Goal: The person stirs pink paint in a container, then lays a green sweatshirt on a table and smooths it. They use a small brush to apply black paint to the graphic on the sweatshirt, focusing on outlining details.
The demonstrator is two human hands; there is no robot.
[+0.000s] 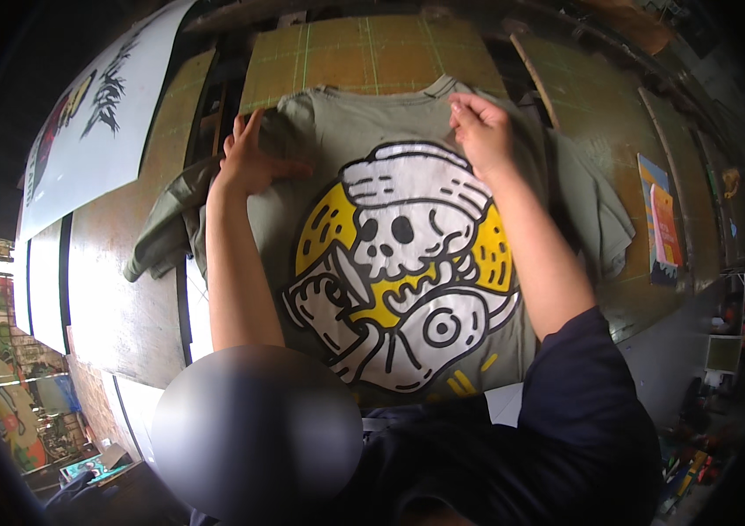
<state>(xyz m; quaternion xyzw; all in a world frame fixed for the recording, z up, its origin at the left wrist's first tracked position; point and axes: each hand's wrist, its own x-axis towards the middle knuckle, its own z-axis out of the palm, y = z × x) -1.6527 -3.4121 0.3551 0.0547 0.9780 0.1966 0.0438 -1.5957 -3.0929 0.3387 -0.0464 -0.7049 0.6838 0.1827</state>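
Observation:
A grey-green T-shirt (320,123) lies spread over a brown board (329,53) marked with green grid lines, its collar toward the far end. Printed on its middle is a white skull figure in a knitted cap on a yellow disc. My left hand (252,162) rests at the shirt's left shoulder, fingers spread and thumb stretched across the cloth. Near the right end of the collar, my right hand (482,131) has its fingers curled in a pinch at the shirt's shoulder; the cloth between the fingertips is mostly hidden. Both sleeves hang out past the board's sides.
More long boards stand alongside, one at the left (114,289) and one at the right (592,105), with dark gaps between. A white printed sheet (118,114) covers the far left board. Colourful cards (662,223) lie on the right board. Clutter fills the floor at both edges.

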